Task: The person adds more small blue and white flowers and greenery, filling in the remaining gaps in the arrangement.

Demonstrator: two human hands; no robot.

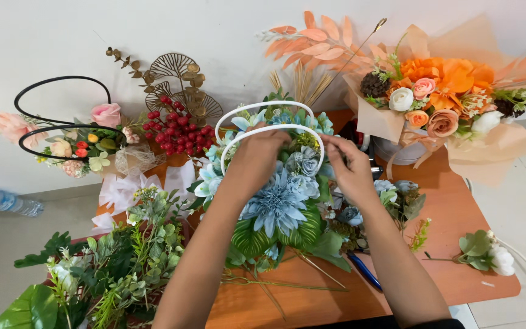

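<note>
Foreground greenery: a heap of loose leafy stems (111, 262) lies at the near left corner of the worktop (458, 225).
Pen: a blue pen (364, 270) rests on the wood just beside the right forearm.
Loose stem: a white flower with green leaves (488, 251) lies alone near the right edge.
Blue arrangement: the blue flower arrangement (278, 204) sits at the middle of the worktop, a large pale-blue bloom over broad green leaves, with two white hoop handles (269, 119) arching above it.
Left hand (255, 159): set on the arrangement's top just under the hoops, fingers curled down into the blooms (what they pinch, if anything, is hidden).
Right hand (351, 167): at the right end of the hoops, fingers bent close together and touching the flowers there; I cannot tell whether they grip a stem.
Far left: a pink arrangement with black hoop handles (62, 131), with red berries (175, 131) and gold leaves beside it.
Far right: an orange bouquet (445, 97) wrapped in peach paper, against the wall.
Floor: a plastic bottle (7, 202) lies at left.
</note>
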